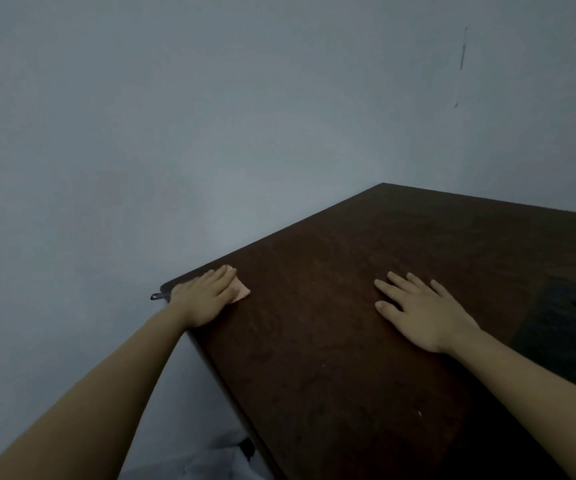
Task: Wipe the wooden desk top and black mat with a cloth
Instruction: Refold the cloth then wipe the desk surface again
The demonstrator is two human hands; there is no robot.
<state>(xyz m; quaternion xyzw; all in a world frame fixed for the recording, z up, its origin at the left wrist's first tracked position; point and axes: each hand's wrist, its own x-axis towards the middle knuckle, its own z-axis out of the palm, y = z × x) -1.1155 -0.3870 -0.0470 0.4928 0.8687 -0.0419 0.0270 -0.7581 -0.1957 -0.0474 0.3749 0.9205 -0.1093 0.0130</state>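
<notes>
The wooden desk top (331,323) fills the lower right of the view, dark brown, with its far edges against a grey wall (210,98). At the right edge of the desk lies the black mat (563,327), with a dark object on it that is too dim to name. The mat looks untouched for now, so I judge that the desk step is in hand and the mat step comes later.

The right hand (421,313) lies flat on the wood near the middle, fingers straight and a little spread, holding nothing; it seems to steady the body. The left hand (207,296) is at the near left corner of the desk, also flat, with straight fingers pressing down on the cloth (241,292). The cloth is small and pale pink, and only its corner shows beyond the fingers.

The next move probably calls for sliding the cloth across the wood towards the right, with even pressure, and for lifting the right hand out of the way.
</notes>
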